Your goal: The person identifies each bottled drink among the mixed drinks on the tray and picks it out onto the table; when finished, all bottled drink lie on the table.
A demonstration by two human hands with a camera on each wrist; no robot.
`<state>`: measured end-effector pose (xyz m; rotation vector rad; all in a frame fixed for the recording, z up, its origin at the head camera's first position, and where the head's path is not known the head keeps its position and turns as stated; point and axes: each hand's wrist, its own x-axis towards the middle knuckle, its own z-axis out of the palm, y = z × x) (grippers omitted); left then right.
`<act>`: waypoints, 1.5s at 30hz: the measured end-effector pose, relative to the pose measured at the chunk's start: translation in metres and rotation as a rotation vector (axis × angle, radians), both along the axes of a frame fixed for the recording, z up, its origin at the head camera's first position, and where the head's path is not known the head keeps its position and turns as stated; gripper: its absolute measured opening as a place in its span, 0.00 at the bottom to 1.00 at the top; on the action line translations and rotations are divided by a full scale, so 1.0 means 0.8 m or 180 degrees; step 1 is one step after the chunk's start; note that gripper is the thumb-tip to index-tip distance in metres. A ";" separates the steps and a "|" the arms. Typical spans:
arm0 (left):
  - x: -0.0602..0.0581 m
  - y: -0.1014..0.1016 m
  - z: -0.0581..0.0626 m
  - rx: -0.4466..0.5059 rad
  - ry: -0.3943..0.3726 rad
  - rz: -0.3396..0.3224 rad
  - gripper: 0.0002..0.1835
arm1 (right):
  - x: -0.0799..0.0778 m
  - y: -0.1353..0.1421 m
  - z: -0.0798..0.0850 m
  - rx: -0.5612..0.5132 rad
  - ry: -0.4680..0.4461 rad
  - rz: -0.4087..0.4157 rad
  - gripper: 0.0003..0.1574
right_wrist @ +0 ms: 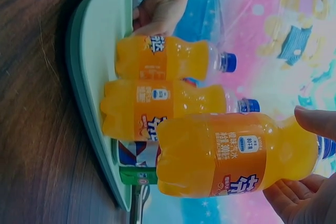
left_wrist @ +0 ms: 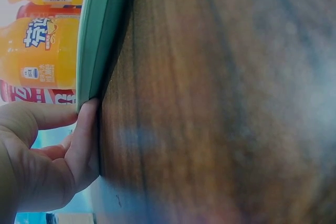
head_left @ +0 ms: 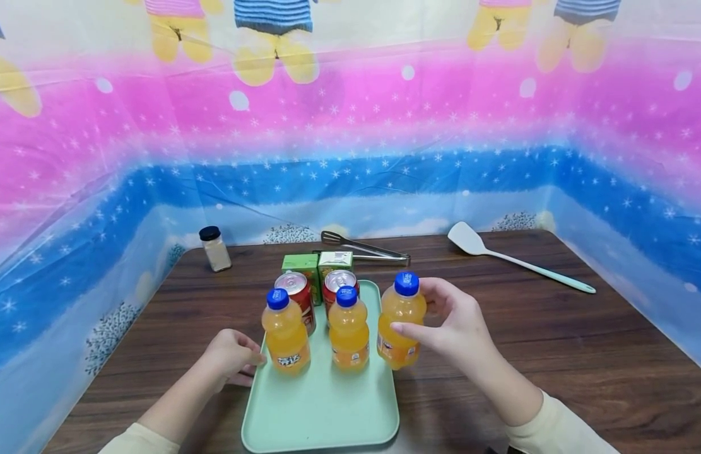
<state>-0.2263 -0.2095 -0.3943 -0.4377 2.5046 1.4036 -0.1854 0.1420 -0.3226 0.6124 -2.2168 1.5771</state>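
Note:
My right hand (head_left: 457, 320) grips an orange soda bottle (head_left: 400, 308) with a blue cap, thumb on the near side and fingers behind. It is upright over the tray's right edge; in the right wrist view, the bottle's base (right_wrist: 170, 156) stands off from the tray surface. My left hand (head_left: 229, 354) pinches the left rim of the pale green tray (head_left: 322, 422), thumb above and a finger below in the left wrist view. Two more orange soda bottles, a left one (head_left: 286, 334) and a middle one (head_left: 349, 331), stand on the tray.
Behind the bottles are two red cans (head_left: 293, 284) and two green cartons (head_left: 301, 265). Metal tongs (head_left: 373, 250) lie farther back. A black-lidded jar (head_left: 216, 251) stands at the back left, and a white spatula (head_left: 515, 255) lies at the back right. Patterned cloth surrounds the wooden table (head_left: 532, 340).

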 end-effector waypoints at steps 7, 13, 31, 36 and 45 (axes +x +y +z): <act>0.000 -0.001 -0.001 -0.0015 -0.0001 0.0012 0.10 | -0.014 0.003 -0.002 -0.0027 -0.0085 -0.0018 0.32; 0.001 -0.003 -0.001 -0.0004 -0.0001 0.0021 0.10 | -0.023 0.005 -0.003 -0.0064 -0.0199 -0.0095 0.33; 0.003 0.000 -0.001 0.0061 0.0071 -0.0023 0.10 | -0.046 0.015 -0.014 -0.0045 -0.0346 -0.0323 0.33; 0.002 0.002 -0.001 0.0054 0.0008 0.0020 0.10 | -0.052 0.017 -0.017 -0.0027 -0.0385 -0.0391 0.34; 0.003 0.000 0.000 0.0028 0.0045 0.0044 0.11 | -0.064 0.019 -0.027 -0.0027 -0.0489 -0.0486 0.34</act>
